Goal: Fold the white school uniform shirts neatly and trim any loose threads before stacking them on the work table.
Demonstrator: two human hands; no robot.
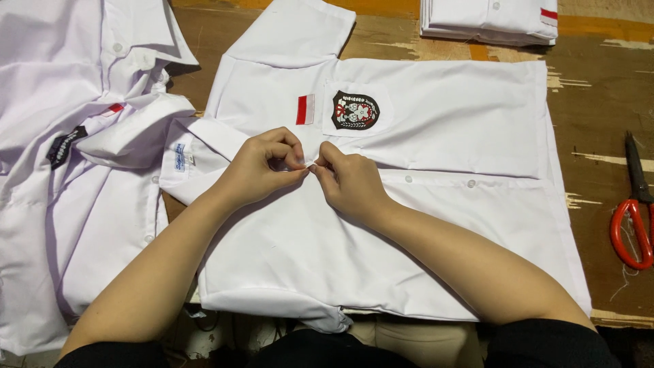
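One white short-sleeved shirt (pixel 381 225) lies spread flat under both hands on the worn wooden table (pixel 599 109), its collar off to the left of them. The left hand (pixel 262 167) is curled nearly closed, thumb and forefinger pinched on the fabric of the front opening. The right hand (pixel 347 180) meets it fingertip to fingertip, also bunched tight, pinching the same strip of cloth just below the chest pocket. Whether a button sits between the fingers I cannot tell; they hide it.

Just beyond the hands, on the shirt's chest, I count two patches: one small red-and-white rectangle (pixel 305 109) and, to its right, one black shield-shaped emblem (pixel 355 110) on the pocket. Along the front strip to the right of the right hand, two white buttons (pixel 471 183) show.

To the left of the left hand lies a heap of loose white shirts (pixel 75 177), at least two, rumpled and overlapping; an exact count is not possible. Far beyond the right hand, at the table's far edge, sits one neat stack of folded white shirts (pixel 490 19). Well off to the right of the right hand rests one pair of red-handled scissors (pixel 633 204).
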